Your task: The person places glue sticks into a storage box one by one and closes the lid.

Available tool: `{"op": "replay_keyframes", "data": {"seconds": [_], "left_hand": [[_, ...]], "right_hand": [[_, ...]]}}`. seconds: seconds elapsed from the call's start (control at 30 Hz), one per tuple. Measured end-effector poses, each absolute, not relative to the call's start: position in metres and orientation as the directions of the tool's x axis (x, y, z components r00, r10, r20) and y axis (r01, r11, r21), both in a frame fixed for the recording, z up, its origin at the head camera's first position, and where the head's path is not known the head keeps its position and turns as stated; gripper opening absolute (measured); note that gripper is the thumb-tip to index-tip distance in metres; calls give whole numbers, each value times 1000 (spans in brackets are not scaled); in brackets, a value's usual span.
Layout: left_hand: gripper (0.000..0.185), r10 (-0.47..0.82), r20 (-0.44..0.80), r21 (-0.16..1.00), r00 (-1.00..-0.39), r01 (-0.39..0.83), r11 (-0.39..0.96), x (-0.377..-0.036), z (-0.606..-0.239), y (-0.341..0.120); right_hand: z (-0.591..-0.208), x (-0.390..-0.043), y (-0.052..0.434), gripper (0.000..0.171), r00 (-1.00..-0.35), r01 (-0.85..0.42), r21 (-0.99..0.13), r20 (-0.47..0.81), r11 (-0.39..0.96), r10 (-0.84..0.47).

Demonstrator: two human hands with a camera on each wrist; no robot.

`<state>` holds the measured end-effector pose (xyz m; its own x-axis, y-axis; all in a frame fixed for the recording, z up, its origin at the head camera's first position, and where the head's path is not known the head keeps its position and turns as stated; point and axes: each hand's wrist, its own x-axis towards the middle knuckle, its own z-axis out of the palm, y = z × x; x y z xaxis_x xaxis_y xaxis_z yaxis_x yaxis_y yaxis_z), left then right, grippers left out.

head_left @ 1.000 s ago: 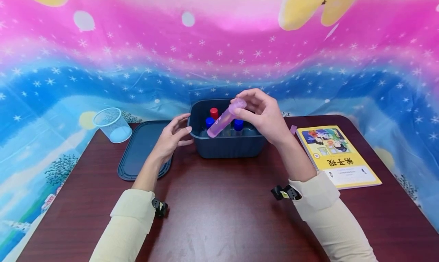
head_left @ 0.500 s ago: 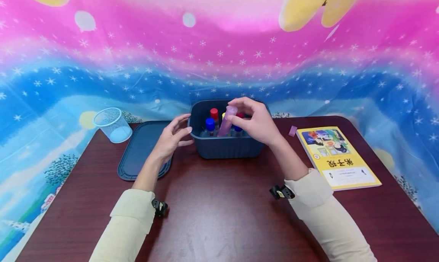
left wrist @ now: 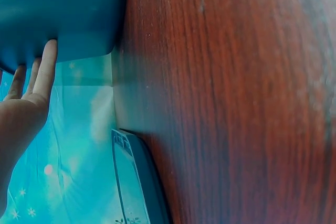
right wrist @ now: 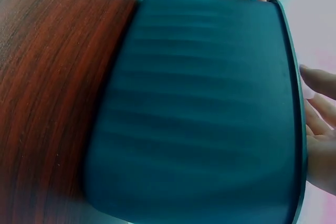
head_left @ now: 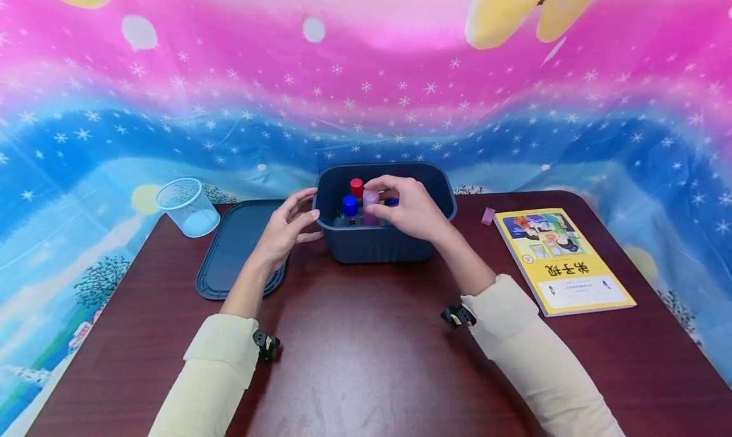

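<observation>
Table: I see dark wood table (head_left: 366, 361), open room in front of bin.
Bin: dark blue bin (head_left: 377, 243) at back edge.
Right hand (head_left: 413, 209): pinching purple translucent tube (head_left: 370, 207), upright inside bin.
Left hand (head_left: 284, 230): fingers straight against bin's left wall, holding nothing.

Dark wood table (head_left: 366, 361) bears bin (head_left: 377, 243), lid (head_left: 234, 249), cup (head_left: 187, 207), book (head_left: 563, 259).

A staged tabletop setup. A starry cartoon backdrop (head_left: 366, 94) hangs behind a wooden table (head_left: 366, 361) (children's book (head_left: 563, 259) alongside).
</observation>
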<state>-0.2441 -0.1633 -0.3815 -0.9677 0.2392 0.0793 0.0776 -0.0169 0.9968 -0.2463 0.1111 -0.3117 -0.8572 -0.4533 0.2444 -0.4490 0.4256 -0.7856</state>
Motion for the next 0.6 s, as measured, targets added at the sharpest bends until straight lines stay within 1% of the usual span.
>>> {"op": "replay_keyframes", "data": {"seconds": [0.3, 0.6], "left_hand": [[59, 238, 78, 997, -968, 76, -17, -245, -381, -163], [57, 233, 69, 998, -970, 66, -19, -245, -382, -164]], "right_hand": [[-310, -252, 108, 34, -863, -409, -734, 117, 543, -492], [-311, -251, 100, 30, -898, -361, -701, 82, 616, -432]]}}
